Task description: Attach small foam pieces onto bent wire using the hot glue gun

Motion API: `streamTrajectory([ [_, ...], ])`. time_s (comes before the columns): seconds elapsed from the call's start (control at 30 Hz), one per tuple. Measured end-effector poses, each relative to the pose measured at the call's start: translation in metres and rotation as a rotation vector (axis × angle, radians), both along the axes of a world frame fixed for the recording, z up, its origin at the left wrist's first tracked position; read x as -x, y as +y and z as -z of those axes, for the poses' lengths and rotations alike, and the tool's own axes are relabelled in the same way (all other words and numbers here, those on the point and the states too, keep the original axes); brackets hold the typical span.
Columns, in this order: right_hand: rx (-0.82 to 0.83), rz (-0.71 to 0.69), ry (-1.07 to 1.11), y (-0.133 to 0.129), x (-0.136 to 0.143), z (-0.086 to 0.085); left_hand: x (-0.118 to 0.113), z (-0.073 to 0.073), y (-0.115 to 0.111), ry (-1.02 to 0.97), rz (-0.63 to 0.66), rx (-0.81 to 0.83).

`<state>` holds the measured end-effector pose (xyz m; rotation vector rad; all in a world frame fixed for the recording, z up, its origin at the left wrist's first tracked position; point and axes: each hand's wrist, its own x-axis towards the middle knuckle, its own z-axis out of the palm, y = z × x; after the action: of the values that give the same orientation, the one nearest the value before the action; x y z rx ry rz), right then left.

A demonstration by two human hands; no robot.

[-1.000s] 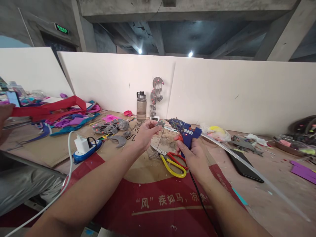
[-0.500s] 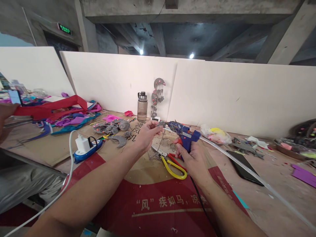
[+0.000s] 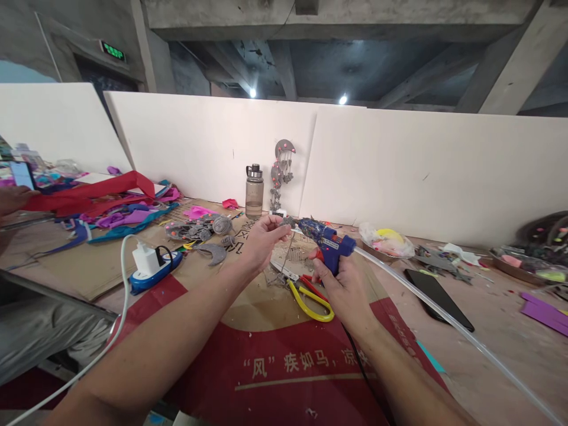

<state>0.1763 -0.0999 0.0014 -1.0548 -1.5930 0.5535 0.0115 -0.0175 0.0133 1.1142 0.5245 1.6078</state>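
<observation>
My left hand (image 3: 265, 241) pinches a small grey piece (image 3: 287, 222) between thumb and fingers, with a thin grey cord hanging from it. My right hand (image 3: 339, 281) is wrapped round the handle of a blue glue gun (image 3: 326, 239), whose dirty tip points left and meets or nearly meets the grey piece. A long clear glue stick (image 3: 417, 287) runs out of the gun's back towards the lower right. Below the hands lie scissors with yellow handles (image 3: 310, 307) and a red-handled tool (image 3: 314, 287), beside tangled grey cord.
A bottle (image 3: 254, 192) and a grey hanging ornament (image 3: 284, 165) stand by the white board. Grey felt pieces (image 3: 199, 228) and a blue power strip (image 3: 155, 273) lie left, a black phone (image 3: 439, 300) right. Another person's hand (image 3: 15, 198) is far left by red cloth (image 3: 89, 198).
The whole view has shifted slightly. The other person's hand and the red cloth at the far left have moved a little. My hands keep nearly the same pose.
</observation>
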Motion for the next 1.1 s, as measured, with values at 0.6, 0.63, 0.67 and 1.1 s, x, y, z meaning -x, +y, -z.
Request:
streamTrajectory([
  [0.6, -0.008, -0.018, 0.007, -0.0015, 0.0003, 0.0006, 0.0013, -0.0017, -0.0004, -0.009, 0.008, 0.008],
  [0.63, -0.008, -0.007, 0.012, -0.0015, 0.0000, 0.0006, 0.0013, -0.0016, -0.0005, -0.011, 0.008, 0.006],
  [0.67, -0.008, 0.003, 0.018, -0.0015, -0.0003, 0.0006, 0.0013, -0.0013, -0.0005, -0.009, 0.010, 0.002],
  [1.1, -0.027, 0.011, -0.005, -0.0011, -0.0007, 0.0012, 0.0014, -0.0012, -0.0009, -0.008, 0.023, -0.011],
])
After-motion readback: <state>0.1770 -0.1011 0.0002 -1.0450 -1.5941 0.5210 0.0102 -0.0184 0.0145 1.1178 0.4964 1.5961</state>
